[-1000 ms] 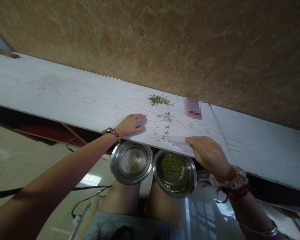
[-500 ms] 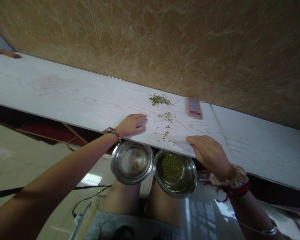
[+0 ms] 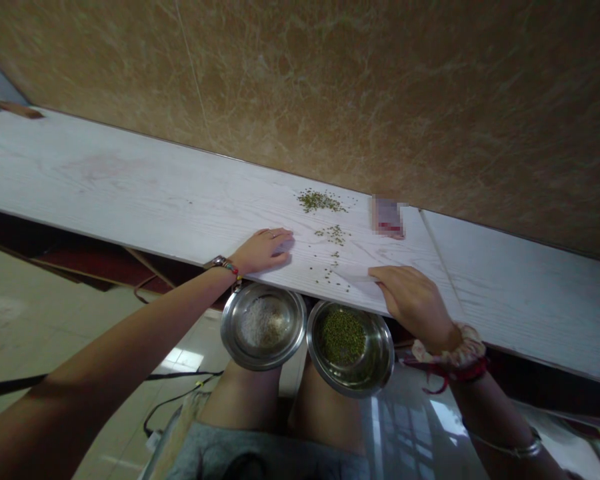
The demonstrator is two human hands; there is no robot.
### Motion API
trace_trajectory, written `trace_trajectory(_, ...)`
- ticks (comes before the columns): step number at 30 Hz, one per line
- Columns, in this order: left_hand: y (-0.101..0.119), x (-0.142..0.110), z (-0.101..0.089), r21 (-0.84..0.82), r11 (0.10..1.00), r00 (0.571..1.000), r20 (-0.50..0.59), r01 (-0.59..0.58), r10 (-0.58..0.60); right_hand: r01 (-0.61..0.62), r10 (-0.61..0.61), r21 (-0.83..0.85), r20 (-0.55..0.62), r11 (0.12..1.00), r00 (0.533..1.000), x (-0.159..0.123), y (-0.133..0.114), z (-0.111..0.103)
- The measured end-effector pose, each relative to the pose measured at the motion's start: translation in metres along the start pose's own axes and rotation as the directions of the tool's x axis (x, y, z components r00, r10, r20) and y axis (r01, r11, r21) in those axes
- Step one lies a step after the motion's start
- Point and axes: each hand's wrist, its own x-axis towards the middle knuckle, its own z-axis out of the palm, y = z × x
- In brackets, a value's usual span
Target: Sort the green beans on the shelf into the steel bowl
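Note:
My left hand (image 3: 264, 251) lies flat on the white wooden board (image 3: 145, 193), fingers stretched out and nothing in them. My right hand (image 3: 414, 297), near the board's front edge, is closed on a thin pale strip (image 3: 354, 279) whose exact kind I cannot make out. The strip points left, its tip close to a few loose green beans (image 3: 329, 275). Farther back lie a small scatter of green beans (image 3: 334, 234) and a denser heap (image 3: 320, 200). Below the edge, a steel bowl (image 3: 387, 353) holds many green beans; beside it another steel bowl (image 3: 227, 333) holds whitish grains.
A blurred flat packet (image 3: 389, 217) lies at the back of the board. A brown marbled wall (image 3: 300, 87) rises behind. Both bowls are above my knees. A cable (image 3: 147, 407) trails over the tiled floor at the lower left.
My right hand has shifted slightly left and away from me with the pale strip. A few beans by its tip have moved a little. My left hand stays put.

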Motion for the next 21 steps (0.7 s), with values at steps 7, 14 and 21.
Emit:
trace_trajectory(7,-0.002,0.001,0.002,-0.004,1.000,1.000,-0.016,-0.001,0.001,0.008,-0.008,0.027,0.001,1.000,1.000,-0.004,0.000,-0.009)
trace_trajectory(14,0.002,0.000,-0.001,0.003,1.000,1.000,0.001,0.012,-0.012,0.038,-0.038,0.027,-0.003,0.999,0.999,0.007,-0.004,-0.006)
trace_trajectory(21,0.002,0.001,-0.002,0.004,1.000,1.000,-0.001,0.010,-0.010,0.065,-0.066,0.056,0.025,0.996,0.997,0.005,-0.005,-0.012)
